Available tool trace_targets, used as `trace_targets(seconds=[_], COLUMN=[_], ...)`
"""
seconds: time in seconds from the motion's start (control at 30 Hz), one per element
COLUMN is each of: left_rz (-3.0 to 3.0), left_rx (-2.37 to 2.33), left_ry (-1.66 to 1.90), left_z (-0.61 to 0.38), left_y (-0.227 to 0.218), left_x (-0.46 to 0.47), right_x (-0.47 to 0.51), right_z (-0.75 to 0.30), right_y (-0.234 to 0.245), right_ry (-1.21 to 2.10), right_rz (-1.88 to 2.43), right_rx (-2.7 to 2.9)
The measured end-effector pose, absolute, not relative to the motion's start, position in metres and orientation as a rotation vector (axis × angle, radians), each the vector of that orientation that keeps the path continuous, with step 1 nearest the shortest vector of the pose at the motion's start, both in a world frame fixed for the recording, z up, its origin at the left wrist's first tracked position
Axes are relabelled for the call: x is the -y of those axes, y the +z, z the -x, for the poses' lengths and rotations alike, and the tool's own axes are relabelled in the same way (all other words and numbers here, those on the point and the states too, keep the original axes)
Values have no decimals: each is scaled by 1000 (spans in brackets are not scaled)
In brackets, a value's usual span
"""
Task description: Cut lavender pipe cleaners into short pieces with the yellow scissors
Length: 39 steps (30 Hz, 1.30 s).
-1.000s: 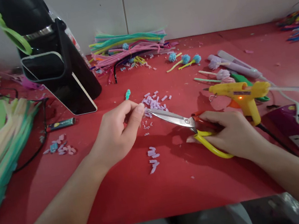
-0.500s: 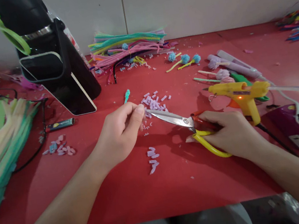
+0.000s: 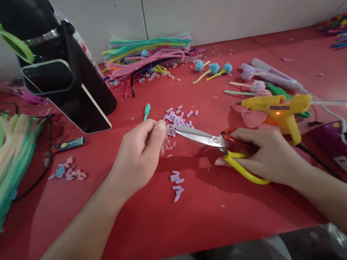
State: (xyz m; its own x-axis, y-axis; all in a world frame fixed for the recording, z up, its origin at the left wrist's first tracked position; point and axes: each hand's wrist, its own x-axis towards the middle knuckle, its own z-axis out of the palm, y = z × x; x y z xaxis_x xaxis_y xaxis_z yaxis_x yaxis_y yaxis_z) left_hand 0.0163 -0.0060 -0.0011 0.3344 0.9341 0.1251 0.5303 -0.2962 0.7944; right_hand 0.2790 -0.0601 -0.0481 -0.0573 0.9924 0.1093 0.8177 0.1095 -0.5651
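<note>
My left hand (image 3: 140, 152) is closed in a pinch, thumb against forefinger; whatever it holds is too small to make out. My right hand (image 3: 267, 152) grips scissors (image 3: 199, 136) with red and yellow handles, their blades nearly together and the tips just right of my left fingertips. Beneath the tips lies a heap of short lilac pieces (image 3: 179, 116), apparently cut pipe cleaner. A smaller group of lilac pieces (image 3: 177, 182) lies closer to the table edge. Just beyond my left fingers a teal bud-like piece on a stem (image 3: 147, 111) rests on the red table (image 3: 227, 222).
A black bottle (image 3: 96, 80) with a phone (image 3: 81, 109) leaning on it stands back left. Pipe cleaner bundles (image 3: 149, 57) lie at the wall. A yellow glue gun (image 3: 284, 112), its light on, and a purple power strip (image 3: 341, 147) are at right. Pale pink pieces (image 3: 69, 170) lie left.
The scissor tips have drawn slightly to the right, away from my left fingertips. My left hand has barely shifted, still pinched.
</note>
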Motion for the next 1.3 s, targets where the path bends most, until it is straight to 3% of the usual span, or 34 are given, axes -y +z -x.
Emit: trace_targets(seconds=[1.3], left_rz=[-1923], left_rx=[-1250], left_ry=[806], left_z=[-17], left_y=[0], left_x=[7], right_x=[60], right_z=[-278], right_y=[-50], right_ry=[515], right_rz=[1738], right_rx=[1891])
